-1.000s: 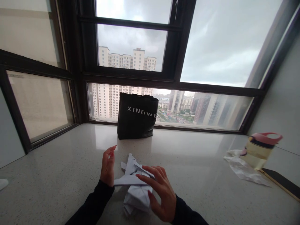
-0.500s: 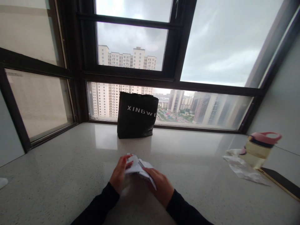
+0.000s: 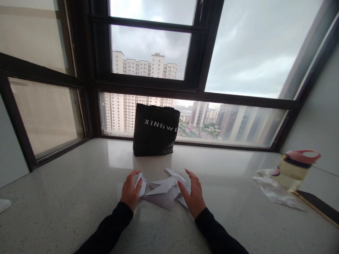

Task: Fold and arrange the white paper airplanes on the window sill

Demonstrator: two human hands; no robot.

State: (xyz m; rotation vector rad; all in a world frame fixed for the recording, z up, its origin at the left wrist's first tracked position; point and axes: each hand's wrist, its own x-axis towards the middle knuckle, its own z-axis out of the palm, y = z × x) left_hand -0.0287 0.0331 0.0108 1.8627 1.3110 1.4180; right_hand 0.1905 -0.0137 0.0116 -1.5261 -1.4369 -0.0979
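Observation:
Several pieces of folded white paper (image 3: 162, 192) lie spread on the counter between my hands, with pointed, creased flaps. My left hand (image 3: 130, 188) is at their left side, thumb and fingers apart, touching or just beside a small folded piece (image 3: 142, 186). On the other side, my right hand (image 3: 194, 194) has its fingers spread and raised, the thumb over the paper's right part. Some paper there is hidden by this hand. Neither hand appears to grip anything.
A black bag (image 3: 156, 132) with white lettering stands by the window. To the right are a drink bottle (image 3: 293, 173) with a pink lid, a crumpled tissue (image 3: 278, 194) and a phone (image 3: 319, 206). A white object (image 3: 4, 204) shows at the left edge of the speckled counter (image 3: 66, 190).
My hands have moved apart from around the bunched paper and opened. The paper now lies spread on the counter between them.

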